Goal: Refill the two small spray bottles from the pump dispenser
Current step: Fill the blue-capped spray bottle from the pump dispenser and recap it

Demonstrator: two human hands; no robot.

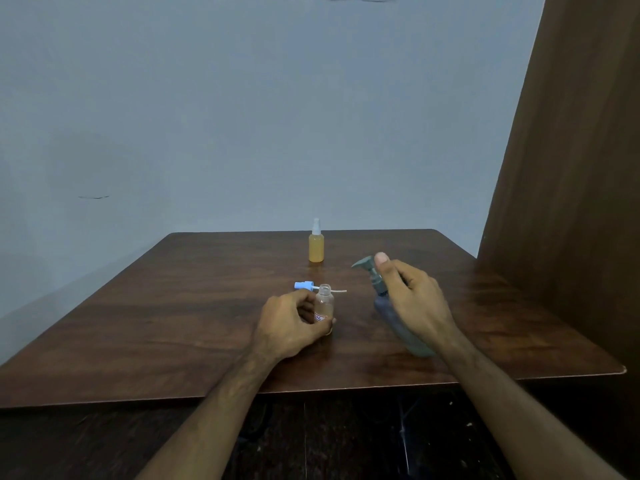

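My left hand (294, 320) grips a small clear spray bottle (324, 304) standing upright on the wooden table (173, 323), its neck uncapped. Its blue spray top (304, 285) with a white dip tube lies on the table just behind it. My right hand (412, 299) holds a grey-blue pump dispenser (389, 311), tilted left, with the thumb on top of the pump head (365, 263) and the spout pointing toward the open bottle. A second small spray bottle (316, 245), full of orange liquid and capped with a clear top, stands farther back.
A pale blue wall rises behind the table. A tall brown wooden panel (571, 168) stands at the right, close to the table's far right corner. Dark floor shows below the table's near edge.
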